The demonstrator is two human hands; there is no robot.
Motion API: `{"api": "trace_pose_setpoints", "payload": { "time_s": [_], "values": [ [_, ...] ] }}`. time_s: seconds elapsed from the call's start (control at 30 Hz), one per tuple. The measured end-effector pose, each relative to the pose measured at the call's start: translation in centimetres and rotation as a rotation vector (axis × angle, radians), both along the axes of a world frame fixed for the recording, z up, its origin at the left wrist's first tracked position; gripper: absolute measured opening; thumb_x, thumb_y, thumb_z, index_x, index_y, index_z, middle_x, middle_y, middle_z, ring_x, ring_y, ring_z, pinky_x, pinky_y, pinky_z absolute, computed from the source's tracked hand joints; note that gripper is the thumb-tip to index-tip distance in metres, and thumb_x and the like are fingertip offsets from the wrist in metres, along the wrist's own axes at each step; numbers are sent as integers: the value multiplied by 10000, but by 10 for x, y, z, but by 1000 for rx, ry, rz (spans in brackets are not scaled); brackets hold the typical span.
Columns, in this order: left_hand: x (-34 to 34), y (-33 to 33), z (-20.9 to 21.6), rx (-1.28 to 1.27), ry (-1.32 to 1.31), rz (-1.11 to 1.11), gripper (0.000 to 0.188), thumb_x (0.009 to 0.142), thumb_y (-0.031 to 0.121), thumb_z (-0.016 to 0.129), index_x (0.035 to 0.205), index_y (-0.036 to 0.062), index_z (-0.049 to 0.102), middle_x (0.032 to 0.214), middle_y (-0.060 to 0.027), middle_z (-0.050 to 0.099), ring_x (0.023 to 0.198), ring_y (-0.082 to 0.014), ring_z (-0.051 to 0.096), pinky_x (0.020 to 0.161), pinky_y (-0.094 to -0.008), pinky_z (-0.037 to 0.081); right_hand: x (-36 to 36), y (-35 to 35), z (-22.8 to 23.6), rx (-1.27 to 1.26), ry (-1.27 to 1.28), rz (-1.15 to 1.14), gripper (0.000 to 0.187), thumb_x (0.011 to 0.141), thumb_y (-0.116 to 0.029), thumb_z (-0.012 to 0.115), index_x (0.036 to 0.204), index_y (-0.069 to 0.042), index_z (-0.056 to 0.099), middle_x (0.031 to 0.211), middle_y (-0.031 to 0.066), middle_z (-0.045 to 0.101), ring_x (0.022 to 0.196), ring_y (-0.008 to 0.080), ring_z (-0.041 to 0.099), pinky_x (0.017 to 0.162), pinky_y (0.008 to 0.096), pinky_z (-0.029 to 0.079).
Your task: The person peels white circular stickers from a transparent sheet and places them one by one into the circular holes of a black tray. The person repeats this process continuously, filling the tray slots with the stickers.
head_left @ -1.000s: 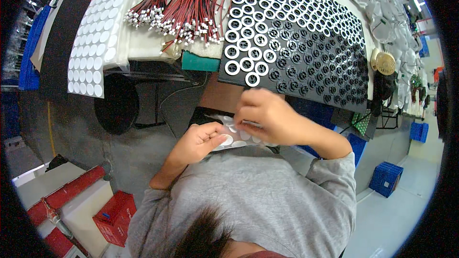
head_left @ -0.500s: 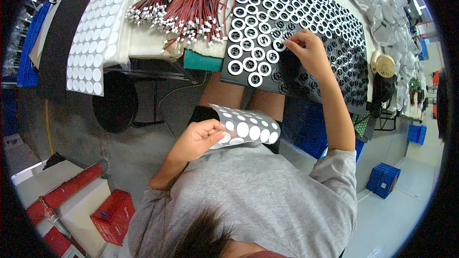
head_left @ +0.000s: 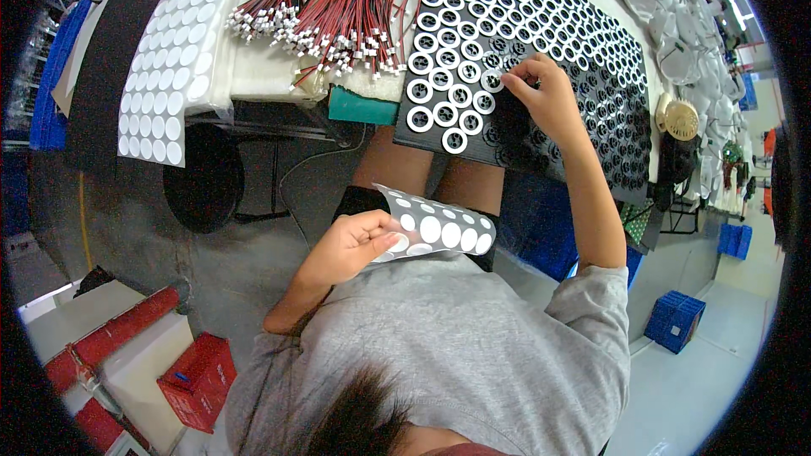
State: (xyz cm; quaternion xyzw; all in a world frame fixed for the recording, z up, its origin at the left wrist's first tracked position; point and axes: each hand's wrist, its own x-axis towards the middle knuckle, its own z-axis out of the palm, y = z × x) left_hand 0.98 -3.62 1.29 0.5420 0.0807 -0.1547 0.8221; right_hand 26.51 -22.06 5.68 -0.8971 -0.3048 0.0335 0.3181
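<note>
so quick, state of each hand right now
Left hand: closed on a clear flexible sheet of round white stickers.
Right hand: at a pale round ring on the black flat board; grip cannot be told.

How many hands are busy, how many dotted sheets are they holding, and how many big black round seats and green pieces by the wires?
Hands: 2 (left hand, right hand)
Held dotted sheet: 1
Black round seat: 1
Green piece: 1
Total: 5
</note>
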Motion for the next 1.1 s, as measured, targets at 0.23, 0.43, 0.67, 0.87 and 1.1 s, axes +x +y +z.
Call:
{"api": "trace_pose_setpoints", "payload": {
  "time_s": [0.23, 0.43, 0.67, 0.87, 1.1],
  "values": [
    [0, -1, -1, 10, 2, -4, 148, 850, 46, 516, 963, -47, 536, 812, 8, 566, 728, -6, 486, 609, -148, 382, -1, 1, -4, -47, -31, -41, 185, 702, -178, 615, 704, 6, 624, 748, 142, 541, 712, 272, 534, 659, 344, 426],
    [-1, -2, -3, 25, 9, -20, 131, 845, 46, 526, 944, -38, 542, 781, 31, 540, 695, 9, 455, 578, -140, 354, 1, 2, -11, -86, -115, -80, 173, 688, -180, 617, 678, -7, 617, 763, 153, 546, 768, 304, 522, 696, 376, 417],
    [-3, 1, -1, -116, 30, 1, 143, 850, 21, 494, 986, -23, 503, 881, -18, 563, 809, -46, 520, 693, -177, 404, -35, 8, 14, 65, -237, 125, 157, 677, -131, 640, 683, -26, 524, 709, 132, 498, 721, 298, 489, 661, 381, 401],
    [-4, 0, 5, -258, -1, 44, 158, 852, 8, 477, 1007, -20, 475, 947, -59, 567, 891, -98, 541, 777, -224, 421, -126, 15, 42, 27, 12, 816, 263, 631, -198, 711, 686, -56, 496, 685, 86, 490, 630, 256, 516, 549, 344, 422],
    [-3, 1, 19, -251, -10, 14, 150, 855, 13, 475, 1002, -19, 474, 964, -79, 569, 900, -107, 542, 768, -230, 423, -126, 18, 29, 61, 341, 768, 162, 711, -138, 604, 750, -17, 503, 698, 128, 524, 636, 311, 554, 567, 393, 456]
  ]
}}
